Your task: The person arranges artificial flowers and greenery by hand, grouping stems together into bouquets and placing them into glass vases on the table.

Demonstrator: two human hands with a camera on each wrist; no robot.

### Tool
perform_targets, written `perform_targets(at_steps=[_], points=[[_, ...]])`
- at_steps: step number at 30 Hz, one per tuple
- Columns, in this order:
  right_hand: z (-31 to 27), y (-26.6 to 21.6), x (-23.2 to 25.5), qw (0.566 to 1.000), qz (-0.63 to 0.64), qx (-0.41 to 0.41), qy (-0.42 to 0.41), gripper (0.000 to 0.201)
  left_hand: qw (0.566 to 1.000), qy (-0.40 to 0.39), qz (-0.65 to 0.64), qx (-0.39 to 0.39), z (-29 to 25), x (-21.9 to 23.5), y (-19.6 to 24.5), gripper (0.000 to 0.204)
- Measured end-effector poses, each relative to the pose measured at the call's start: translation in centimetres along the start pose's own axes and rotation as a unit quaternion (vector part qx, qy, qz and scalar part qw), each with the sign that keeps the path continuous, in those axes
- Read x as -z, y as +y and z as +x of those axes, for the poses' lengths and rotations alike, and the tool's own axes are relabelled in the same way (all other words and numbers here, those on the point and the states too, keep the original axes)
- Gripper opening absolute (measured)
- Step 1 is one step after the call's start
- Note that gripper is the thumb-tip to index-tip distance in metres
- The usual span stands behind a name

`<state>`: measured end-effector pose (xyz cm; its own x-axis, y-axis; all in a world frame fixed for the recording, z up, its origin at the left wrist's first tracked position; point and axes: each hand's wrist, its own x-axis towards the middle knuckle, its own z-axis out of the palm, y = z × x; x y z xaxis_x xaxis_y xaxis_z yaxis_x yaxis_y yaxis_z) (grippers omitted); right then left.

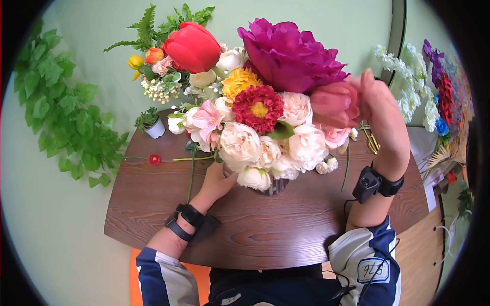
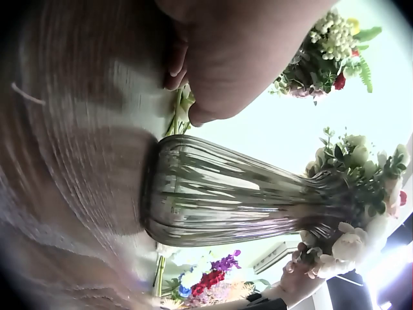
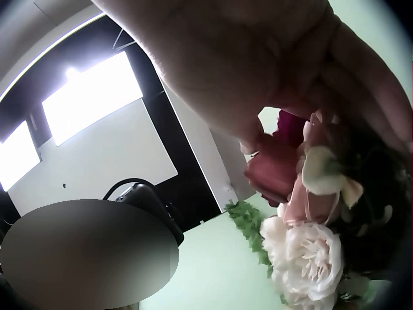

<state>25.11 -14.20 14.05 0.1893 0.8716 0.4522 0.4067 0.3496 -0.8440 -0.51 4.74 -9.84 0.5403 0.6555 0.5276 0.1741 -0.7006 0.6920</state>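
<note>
A large bouquet of artificial flowers stands in a ribbed glass vase [image 2: 226, 194] on the table. My right hand [image 1: 380, 104] is at the bouquet's right side, with its thumb against a dusty-red tulip [image 1: 334, 103]. In the right wrist view its fingers [image 3: 368, 71] extend past the flowers, partly in shadow. This tulip is blurred in the head view, below a big purple peony [image 1: 293, 56]. My left hand [image 1: 217, 181] rests low beside the vase, fingers loosely bent near the tabletop. A gap shows between it and the glass in the left wrist view.
On the brown table [image 1: 245, 229] lie a small red flower [image 1: 154, 159], cut stems and a white bud sprig [image 1: 326, 166]. A potted succulent [image 1: 150, 123] stands at the back left. Green vines [image 1: 61, 112] hang at the left; more flowers [image 1: 444, 92] stand at the right.
</note>
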Motion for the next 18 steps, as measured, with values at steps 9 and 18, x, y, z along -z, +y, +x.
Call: perform_targets(at_steps=[9, 18], points=[[5.7, 11.1, 2.1, 0.960, -0.253, 0.115, -0.030, 0.017, 0.994, -0.010, 0.090, -0.053, 0.0, -0.6, -1.7, 0.031], [8.4, 8.6, -5.1, 0.967, -0.213, 0.142, 0.011, 0.016, 0.999, -0.018, 0.027, -0.036, 0.5, -0.3, 0.7, 0.027]])
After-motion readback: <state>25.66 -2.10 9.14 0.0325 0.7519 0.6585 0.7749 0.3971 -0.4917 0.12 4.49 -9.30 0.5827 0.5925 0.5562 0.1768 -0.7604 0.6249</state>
